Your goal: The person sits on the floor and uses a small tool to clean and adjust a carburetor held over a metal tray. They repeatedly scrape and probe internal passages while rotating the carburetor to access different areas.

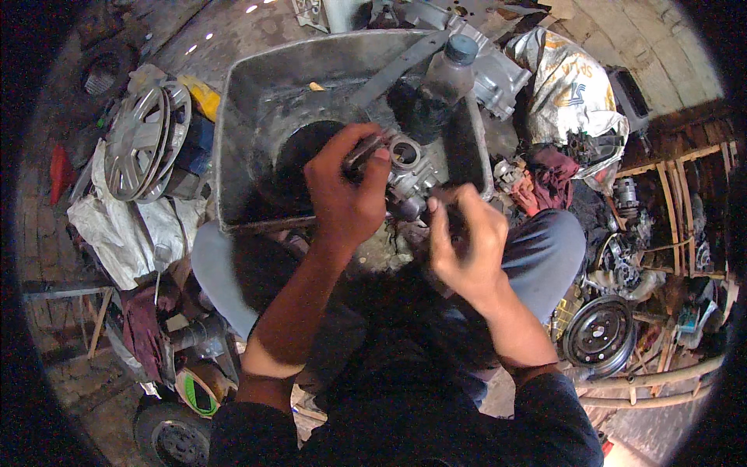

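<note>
Cluttered workshop floor fills the frame, wheel covers (144, 140) at upper left; a grey metal tub (257, 101) sits centre top, a dark bottle (443, 78) inside. At centre, left hand (342, 198) and right hand (467, 249) both clasp a small metal carburettor (408, 167)

The person wore a dark, short-sleeved top and grey-blue trousers. Both forearms were bare. The left hand (342, 194) and right hand (464, 243) carried no gloves, rings or watch.

Dim, cluttered workshop: brick floor (47, 233), wooden rack (685, 194) at right, hubcaps (144, 140) at left.
</note>
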Demonstrator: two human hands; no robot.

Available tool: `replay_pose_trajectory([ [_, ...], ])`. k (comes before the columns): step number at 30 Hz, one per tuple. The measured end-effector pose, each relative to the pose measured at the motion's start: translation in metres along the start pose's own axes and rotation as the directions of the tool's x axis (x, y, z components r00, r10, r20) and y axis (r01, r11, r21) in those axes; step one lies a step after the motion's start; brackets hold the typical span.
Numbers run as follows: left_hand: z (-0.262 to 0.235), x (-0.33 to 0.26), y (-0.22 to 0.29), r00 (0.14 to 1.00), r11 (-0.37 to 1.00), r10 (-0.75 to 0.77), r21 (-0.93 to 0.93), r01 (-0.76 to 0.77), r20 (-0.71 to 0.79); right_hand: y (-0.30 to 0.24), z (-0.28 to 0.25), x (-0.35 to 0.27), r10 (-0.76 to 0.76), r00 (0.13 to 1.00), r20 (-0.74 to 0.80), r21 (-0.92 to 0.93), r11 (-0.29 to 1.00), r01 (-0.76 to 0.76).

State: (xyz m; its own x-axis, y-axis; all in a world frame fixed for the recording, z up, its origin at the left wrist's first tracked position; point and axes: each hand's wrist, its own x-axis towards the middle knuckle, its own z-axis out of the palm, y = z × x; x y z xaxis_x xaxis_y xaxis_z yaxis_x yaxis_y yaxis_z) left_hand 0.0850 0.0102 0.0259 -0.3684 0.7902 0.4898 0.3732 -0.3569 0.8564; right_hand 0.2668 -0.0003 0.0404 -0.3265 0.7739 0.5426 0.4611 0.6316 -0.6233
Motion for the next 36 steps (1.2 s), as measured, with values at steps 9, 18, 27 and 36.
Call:
replay_pose_trajectory([
  [9,-0.001,0.000,0.005,0.999,0.999,-0.044,0.005,0.044,0.000,0.000,0.009,0.010,-0.002,0.994,-0.114,-0.075,0.997,-0.007],
  [18,-0.001,-0.002,0.005,0.999,0.999,0.013,0.036,-0.012,-0.030,0.001,0.008,0.005,0.000,0.996,-0.089,-0.050,0.999,-0.005],
  [27,0.000,0.001,0.003,1.000,1.000,-0.003,0.021,0.003,-0.009,-0.004,0.006,0.006,0.048,0.998,-0.049,0.014,0.999,-0.047],
  [36,-0.001,0.001,0.005,0.999,0.999,-0.034,0.001,0.034,-0.016,-0.003,0.003,0.003,-0.027,0.999,-0.023,-0.009,1.000,0.027],
])
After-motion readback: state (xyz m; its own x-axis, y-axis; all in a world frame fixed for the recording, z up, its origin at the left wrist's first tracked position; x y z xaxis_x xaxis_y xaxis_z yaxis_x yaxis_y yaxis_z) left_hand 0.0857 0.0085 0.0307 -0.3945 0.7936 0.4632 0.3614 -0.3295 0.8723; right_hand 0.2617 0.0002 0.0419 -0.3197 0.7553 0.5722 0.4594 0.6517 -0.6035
